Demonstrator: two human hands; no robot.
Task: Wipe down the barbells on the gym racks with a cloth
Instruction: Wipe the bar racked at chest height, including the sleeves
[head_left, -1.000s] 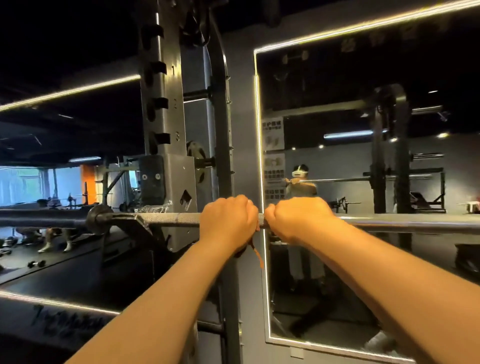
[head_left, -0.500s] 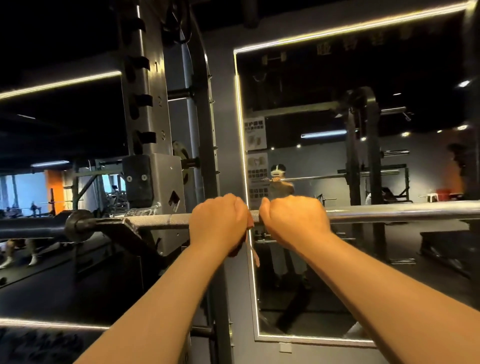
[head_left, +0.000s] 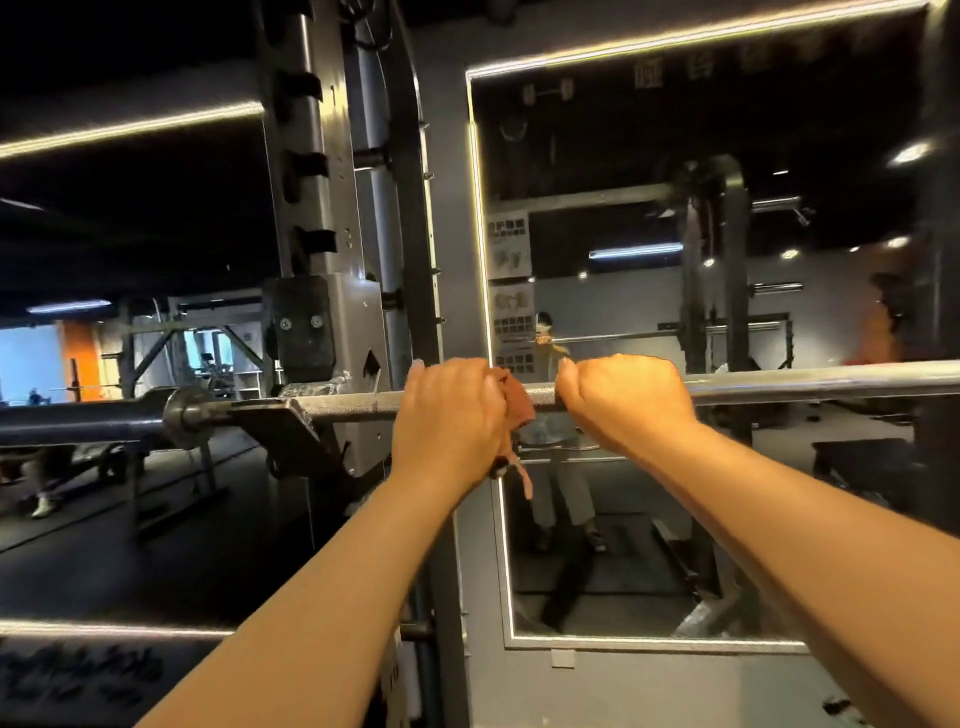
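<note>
Barbell (head_left: 805, 382) in two curled grips: left hand (head_left: 452, 410) over cloth (head_left: 517, 402), right hand (head_left: 626, 397) on bare steel.

One wide-angle camera, worn on the head, looks forward and slightly downward. The horizontal knurled steel barbell (head_left: 353, 402) crosses the whole frame at mid-height, near the lens. Just behind the barbell rises the grey steel rack upright (head_left: 311, 208). Behind the barbell to the right, a light-edged wall mirror (head_left: 649, 571) faces the camera.
</note>
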